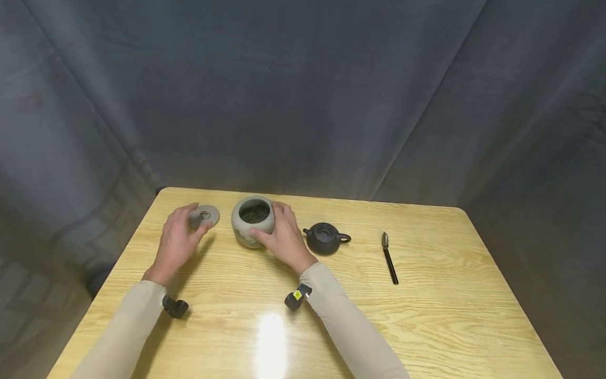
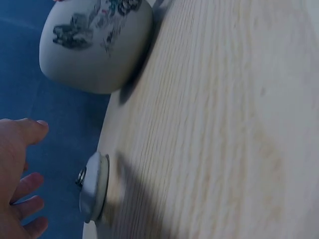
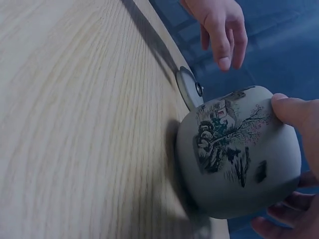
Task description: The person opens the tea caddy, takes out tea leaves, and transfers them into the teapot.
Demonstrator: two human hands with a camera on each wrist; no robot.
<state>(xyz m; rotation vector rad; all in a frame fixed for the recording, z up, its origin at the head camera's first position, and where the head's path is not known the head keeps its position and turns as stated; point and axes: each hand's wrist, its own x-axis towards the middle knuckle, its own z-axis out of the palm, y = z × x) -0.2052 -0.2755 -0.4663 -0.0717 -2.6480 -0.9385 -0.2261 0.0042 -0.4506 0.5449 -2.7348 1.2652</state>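
Observation:
A round grey ceramic jar [image 1: 240, 230] stands uncovered at the back of the table, with dark loose leaves [image 1: 255, 212] inside. Painted landscape work decorates its side [image 3: 234, 144]. My right hand [image 1: 285, 237] grips the jar from the right, thumb on the near side and fingers round the far side. The jar's round lid [image 1: 211, 215], with a small metal ring [image 2: 80, 177] on top, lies on the table to the left. Over the lid hovers my left hand [image 1: 179, 237], thumb and fingers spread apart; the left wrist view shows a gap between them and the lid.
Right of the jar sits a small dark teapot [image 1: 324, 239], its spout toward my right hand and its handle pointing right. Farther right lies a dark-handled scoop [image 1: 389, 263] with a metal head. Grey curtains [image 1: 303, 105] hang behind the wooden table [image 1: 227, 326].

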